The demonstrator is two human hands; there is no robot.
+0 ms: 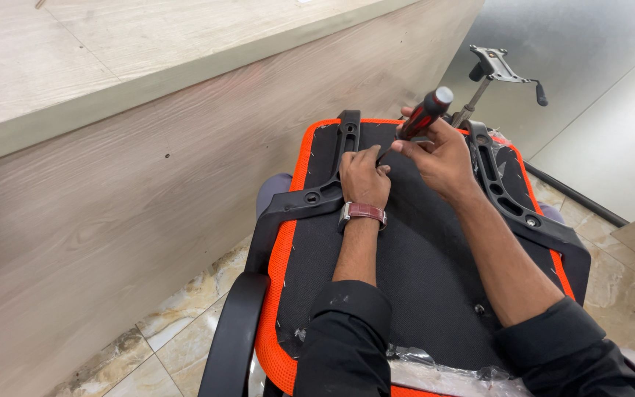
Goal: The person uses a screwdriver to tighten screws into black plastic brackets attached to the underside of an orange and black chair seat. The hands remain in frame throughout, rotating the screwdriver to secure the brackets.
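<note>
An upturned chair seat [420, 265] with a black underside and orange edge lies across my lap. My right hand [442, 158] grips a red-and-black screwdriver [424, 112], its tip angled down to the seat by my left fingertips. My left hand [364, 176], a red-strapped watch on its wrist, rests on the seat with fingers pinched at the tip; what they pinch is hidden. Black armrest brackets run along the left [310, 200] and right [512, 198] sides.
A light wooden desk panel [148, 184] rises close on the left, its top above. A chair tilt mechanism with gas cylinder [490, 73] stands beyond the seat. Marble floor tiles [178, 323] lie below, a grey wall at the right.
</note>
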